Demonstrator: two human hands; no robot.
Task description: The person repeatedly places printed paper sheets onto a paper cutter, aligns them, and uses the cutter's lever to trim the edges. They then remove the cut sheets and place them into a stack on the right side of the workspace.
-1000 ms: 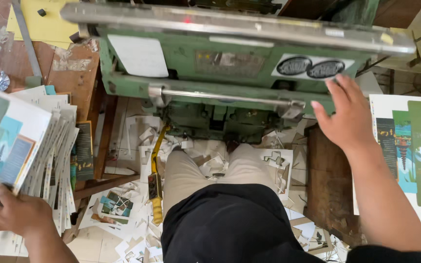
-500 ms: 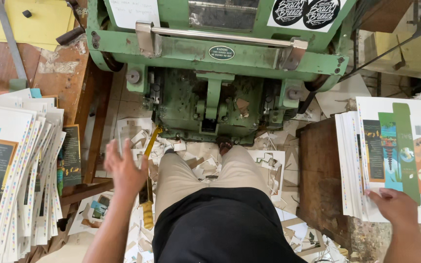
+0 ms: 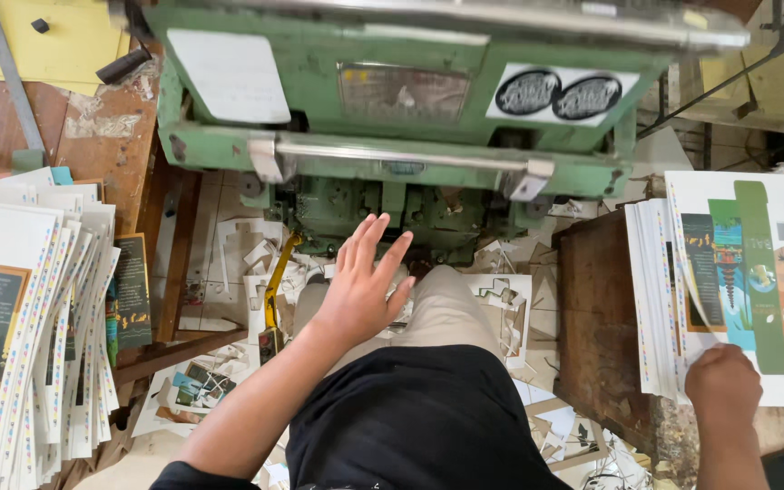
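My left hand (image 3: 361,286) hovers over my lap with its fingers spread, empty, just short of the green press machine (image 3: 392,118). My right hand (image 3: 723,383) rests at the near edge of a stack of printed cardboard sheets (image 3: 741,281) on the right, its fingers curled onto the top sheet, whose left edge is lifting slightly. A second, fanned stack of printed sheets (image 3: 29,318) lies at the left. The press's silver bar (image 3: 392,156) runs across its front.
Cardboard offcuts (image 3: 256,272) litter the floor around my legs. A yellow-handled tool (image 3: 274,299) lies among them. A dark wooden stand (image 3: 596,318) sits right of my knees, a brown wooden table (image 3: 111,136) with yellow paper (image 3: 56,41) at the upper left.
My left hand left the left stack and swung across to the middle, toward the press. My right hand came down from the press onto the right stack and curled on the top sheet.
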